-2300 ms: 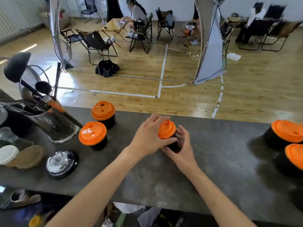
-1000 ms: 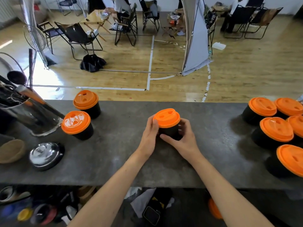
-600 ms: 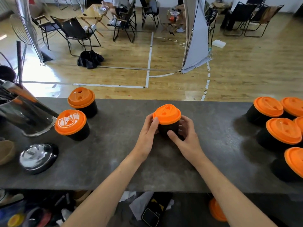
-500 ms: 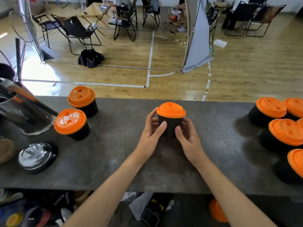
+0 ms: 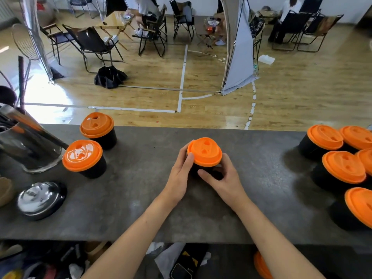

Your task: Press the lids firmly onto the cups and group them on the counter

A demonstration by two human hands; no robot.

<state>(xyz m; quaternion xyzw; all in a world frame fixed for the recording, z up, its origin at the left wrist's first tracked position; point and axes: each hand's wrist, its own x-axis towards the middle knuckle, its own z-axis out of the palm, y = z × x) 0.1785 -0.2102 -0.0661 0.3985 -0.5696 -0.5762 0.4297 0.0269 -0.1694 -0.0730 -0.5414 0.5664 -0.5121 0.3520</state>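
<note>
Orange-lidded cup [image 5: 205, 156] sits mid-frame on the tabletop [image 5: 141, 190]; our left hand [image 5: 180, 176] and right hand [image 5: 221, 178] grip its sides. Next, we'd carry it to the group at right [image 5: 342, 166].

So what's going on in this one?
A person holds a black cup with an orange lid between the left hand and right hand, fingers curled round its sides, mid-counter. Two more lidded cups stand to the left. A cluster of at least five sits at the right; this one hasn't joined it.
</note>
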